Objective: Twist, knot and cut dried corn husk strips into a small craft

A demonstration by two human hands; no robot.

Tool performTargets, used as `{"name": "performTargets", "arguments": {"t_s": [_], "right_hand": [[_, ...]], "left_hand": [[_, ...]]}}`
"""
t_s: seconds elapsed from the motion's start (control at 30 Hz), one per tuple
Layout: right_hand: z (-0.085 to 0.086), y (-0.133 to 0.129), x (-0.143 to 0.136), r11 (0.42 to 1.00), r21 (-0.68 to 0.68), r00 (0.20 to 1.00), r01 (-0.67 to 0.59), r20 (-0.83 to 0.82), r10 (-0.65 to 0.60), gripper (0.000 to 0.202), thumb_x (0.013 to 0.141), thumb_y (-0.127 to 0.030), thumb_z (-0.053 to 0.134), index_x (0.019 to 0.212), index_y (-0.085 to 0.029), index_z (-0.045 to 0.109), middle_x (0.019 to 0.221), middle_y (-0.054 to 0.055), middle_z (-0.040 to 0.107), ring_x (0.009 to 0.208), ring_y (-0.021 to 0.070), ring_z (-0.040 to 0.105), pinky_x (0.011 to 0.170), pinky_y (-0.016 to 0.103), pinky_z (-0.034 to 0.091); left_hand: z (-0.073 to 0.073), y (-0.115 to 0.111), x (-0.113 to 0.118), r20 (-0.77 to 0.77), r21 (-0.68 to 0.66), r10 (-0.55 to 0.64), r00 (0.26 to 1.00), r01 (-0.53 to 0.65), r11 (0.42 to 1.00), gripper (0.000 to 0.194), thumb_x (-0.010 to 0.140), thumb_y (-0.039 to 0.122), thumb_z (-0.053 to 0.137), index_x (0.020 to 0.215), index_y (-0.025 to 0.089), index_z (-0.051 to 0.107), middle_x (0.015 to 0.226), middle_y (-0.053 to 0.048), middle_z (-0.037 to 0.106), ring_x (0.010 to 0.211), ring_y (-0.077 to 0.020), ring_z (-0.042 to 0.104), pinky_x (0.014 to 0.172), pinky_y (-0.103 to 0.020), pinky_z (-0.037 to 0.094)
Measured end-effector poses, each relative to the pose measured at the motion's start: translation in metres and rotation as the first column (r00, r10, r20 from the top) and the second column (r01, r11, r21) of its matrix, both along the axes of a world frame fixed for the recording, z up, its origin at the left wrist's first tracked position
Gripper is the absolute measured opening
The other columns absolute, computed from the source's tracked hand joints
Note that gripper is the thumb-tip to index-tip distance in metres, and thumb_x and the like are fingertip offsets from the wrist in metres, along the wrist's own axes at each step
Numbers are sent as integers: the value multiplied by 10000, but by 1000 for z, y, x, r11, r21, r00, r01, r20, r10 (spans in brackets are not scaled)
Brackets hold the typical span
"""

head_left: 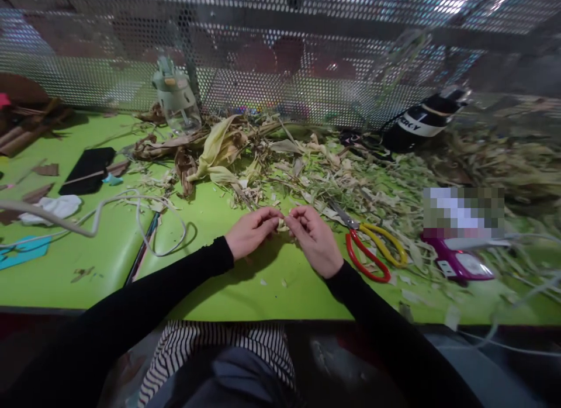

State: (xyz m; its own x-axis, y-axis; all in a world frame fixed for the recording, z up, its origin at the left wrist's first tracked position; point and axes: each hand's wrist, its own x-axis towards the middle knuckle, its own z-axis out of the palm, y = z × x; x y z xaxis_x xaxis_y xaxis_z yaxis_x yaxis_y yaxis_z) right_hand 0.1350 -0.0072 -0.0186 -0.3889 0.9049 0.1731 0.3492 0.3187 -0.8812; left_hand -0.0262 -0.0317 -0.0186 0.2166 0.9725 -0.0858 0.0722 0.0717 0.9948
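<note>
My left hand (255,231) and my right hand (313,238) meet just above the green tabletop, fingertips almost touching. Both are closed in a pinch on a small pale-yellow piece of corn husk (283,225), which the fingers partly cover. Scissors (366,244) with one red and one yellow handle lie right of my right hand, blades pointing away to the left. Behind my hands spread dry corn husks (221,145), whole leaves and many torn scraps. A few tiny bits lie on the table below my fingers.
A purple handheld device (460,262) with a cable sits at right. A black bottle (423,121) leans by the perforated metal screen (280,75); a clear-bottomed bottle (177,101) stands at back left. A black phone (87,169) and a white cable (94,221) lie left.
</note>
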Motion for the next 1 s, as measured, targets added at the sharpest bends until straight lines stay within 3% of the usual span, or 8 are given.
{"name": "performTargets", "arguments": {"t_s": [0.13, 0.27, 0.53, 0.77, 1.0], "right_hand": [[1, 1, -9, 996, -19, 990, 88, -108, -89, 205, 853, -401, 512, 835, -208, 449, 646, -40, 477, 543, 96, 457, 490, 230, 366], [3, 0, -17, 992, -3, 980, 123, -155, -122, 203, 846, -399, 523, 826, -209, 455, 660, -41, 466, 557, 95, 457, 490, 227, 365], [-3, -3, -25, 978, -54, 928, 199, -312, -206, 202, 836, -397, 538, 842, -220, 442, 651, -59, 444, 512, 78, 438, 470, 212, 343], [-8, -3, -25, 980, 19, 954, 200, -230, -191, 214, 835, -414, 532, 848, -215, 451, 631, -51, 470, 546, 102, 480, 503, 231, 378], [-5, -3, -18, 977, 49, 968, 208, -152, -198, 225, 842, -428, 518, 801, -207, 501, 668, -30, 456, 552, 94, 425, 488, 227, 371]], "left_hand": [[3, 2, -2, 147, -92, 3, 989, 10, 996, 286, 752, 105, 556, 1035, 134, 527, 754, 14, 576, 597, -50, 521, 579, -187, 431], [8, 2, -5, 240, -117, 23, 970, 5, 993, 297, 734, 92, 593, 1023, 102, 524, 687, 7, 609, 602, -55, 549, 612, -198, 446], [10, 2, -12, 193, -98, -12, 981, 31, 995, 345, 657, 49, 639, 989, 106, 565, 641, 26, 630, 580, -58, 556, 649, -214, 440], [18, 1, -9, 194, -115, 87, 977, -65, 991, 171, 702, 86, 608, 869, 99, 577, 573, 51, 567, 521, -45, 505, 587, -199, 414], [14, 3, -13, 308, -122, 44, 951, -6, 992, 224, 662, 200, 709, 829, 97, 600, 648, 7, 630, 558, -51, 539, 592, -211, 443]]}}
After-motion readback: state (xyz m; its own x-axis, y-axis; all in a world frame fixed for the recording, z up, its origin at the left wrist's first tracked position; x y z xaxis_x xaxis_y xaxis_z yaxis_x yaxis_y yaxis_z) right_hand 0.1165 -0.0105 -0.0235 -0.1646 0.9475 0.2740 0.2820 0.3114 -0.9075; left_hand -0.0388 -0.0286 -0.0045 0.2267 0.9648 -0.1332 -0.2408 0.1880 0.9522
